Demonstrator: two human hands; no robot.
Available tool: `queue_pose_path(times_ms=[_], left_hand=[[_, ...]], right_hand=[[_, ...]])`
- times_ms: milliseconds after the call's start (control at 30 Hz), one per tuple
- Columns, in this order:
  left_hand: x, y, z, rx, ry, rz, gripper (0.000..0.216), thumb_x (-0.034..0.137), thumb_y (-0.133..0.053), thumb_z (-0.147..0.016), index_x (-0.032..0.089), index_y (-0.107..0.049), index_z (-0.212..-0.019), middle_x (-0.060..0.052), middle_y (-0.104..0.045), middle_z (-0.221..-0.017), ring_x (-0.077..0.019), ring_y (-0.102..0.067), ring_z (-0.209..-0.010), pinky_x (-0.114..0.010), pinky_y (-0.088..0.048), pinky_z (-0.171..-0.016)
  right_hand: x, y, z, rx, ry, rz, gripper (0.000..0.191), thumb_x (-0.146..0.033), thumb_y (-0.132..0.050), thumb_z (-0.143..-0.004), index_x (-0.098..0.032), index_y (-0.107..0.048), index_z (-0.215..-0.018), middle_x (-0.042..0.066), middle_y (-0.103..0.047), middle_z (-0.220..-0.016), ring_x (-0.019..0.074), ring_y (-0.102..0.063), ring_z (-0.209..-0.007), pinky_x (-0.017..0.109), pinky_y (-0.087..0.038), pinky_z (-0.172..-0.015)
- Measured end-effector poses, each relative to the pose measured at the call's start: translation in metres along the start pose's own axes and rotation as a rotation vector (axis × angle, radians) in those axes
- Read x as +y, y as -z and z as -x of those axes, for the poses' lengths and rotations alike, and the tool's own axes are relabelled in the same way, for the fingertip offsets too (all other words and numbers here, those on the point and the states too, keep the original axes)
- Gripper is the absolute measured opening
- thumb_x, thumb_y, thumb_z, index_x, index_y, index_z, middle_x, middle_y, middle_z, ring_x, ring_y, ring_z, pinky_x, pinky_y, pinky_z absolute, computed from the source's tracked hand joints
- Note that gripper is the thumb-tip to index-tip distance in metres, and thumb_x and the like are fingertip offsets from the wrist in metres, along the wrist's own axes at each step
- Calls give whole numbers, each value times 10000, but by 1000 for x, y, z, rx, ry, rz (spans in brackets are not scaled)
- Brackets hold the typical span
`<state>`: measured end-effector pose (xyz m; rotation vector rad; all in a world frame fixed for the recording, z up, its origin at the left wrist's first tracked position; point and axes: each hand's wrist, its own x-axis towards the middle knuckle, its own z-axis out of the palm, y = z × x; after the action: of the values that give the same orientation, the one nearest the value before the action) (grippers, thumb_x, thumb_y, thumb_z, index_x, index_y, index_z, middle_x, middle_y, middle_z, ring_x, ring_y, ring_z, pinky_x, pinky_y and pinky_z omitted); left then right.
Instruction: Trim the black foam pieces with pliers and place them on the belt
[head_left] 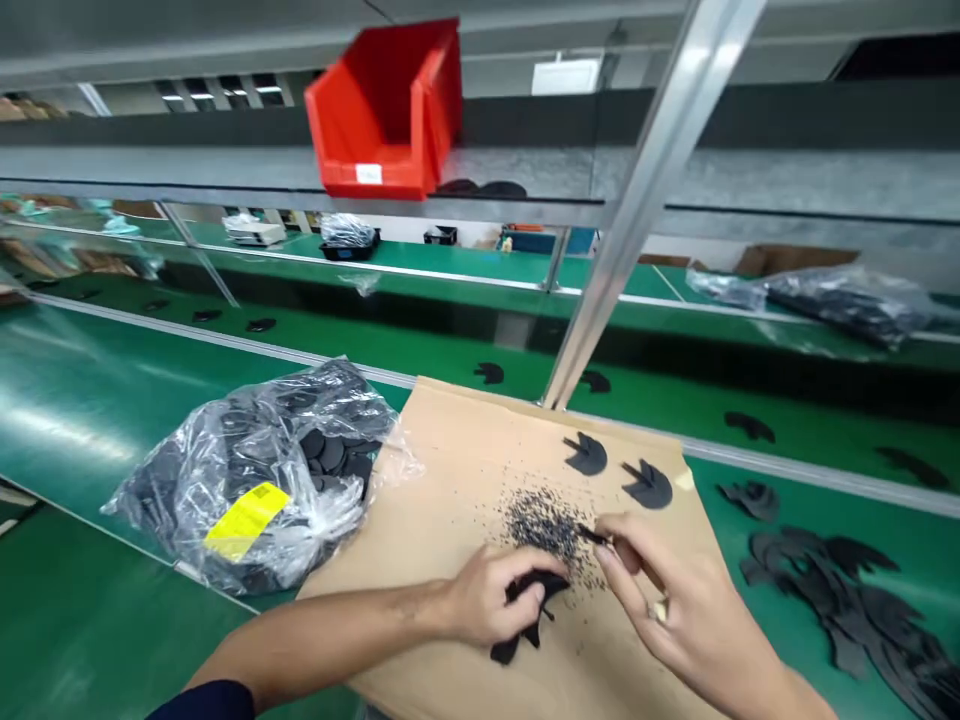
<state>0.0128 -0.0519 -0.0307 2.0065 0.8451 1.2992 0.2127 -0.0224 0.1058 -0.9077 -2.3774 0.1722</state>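
Observation:
My left hand (504, 598) is closed on a flat black foam-like piece (531, 635) with curved, pointed edges, held on the cardboard sheet (435, 470). To its right, my right hand (660, 590) pinches a small dark strip (592, 536) between thumb and fingers; its exact kind is unclear. A small pale thing (659, 611) shows at the curled fingers of that hand. Between and beyond both hands lies a scatter of tiny black bits (541, 522). Two black fan-shaped pieces, a nearer one (649, 486) and a farther one (587, 455), rest on the cardboard's far right.
A clear plastic bag (247, 450) of black discs, with a yellow label, lies at left. Black flat pieces (862, 600) are heaped at right. Behind runs a green belt (420, 345) carrying spaced black pieces. A metal post (630, 200) and red bin (382, 110) stand above.

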Motion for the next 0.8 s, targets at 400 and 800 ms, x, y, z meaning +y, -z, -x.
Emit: queue_pose_path(times_ms=[400,800], left_hand=[[-35,-15,-5,72,-431,-315,329,209,-468,-888,183,-644,-1165,-26,-796,-869,-100,-749,-654,-160,-623,-718],[1,18,5,111,-25,-103,309,311,-461,-968,192,-694,-1133,-54,-794,-917,-148,-750,-739,-239,-620,-715]], right_hand=[[-109,14,-352,483,371,343,188,-207,-413,-990,-148,-564,-1086,85,-672,-1055,172,-642,-903,315,-466,-803],[-71,8,-298,178,189,356,327,-349,-553,-953,-230,-480,-1248,73,-665,-1130,257,-628,-1046,351,-476,-819]])
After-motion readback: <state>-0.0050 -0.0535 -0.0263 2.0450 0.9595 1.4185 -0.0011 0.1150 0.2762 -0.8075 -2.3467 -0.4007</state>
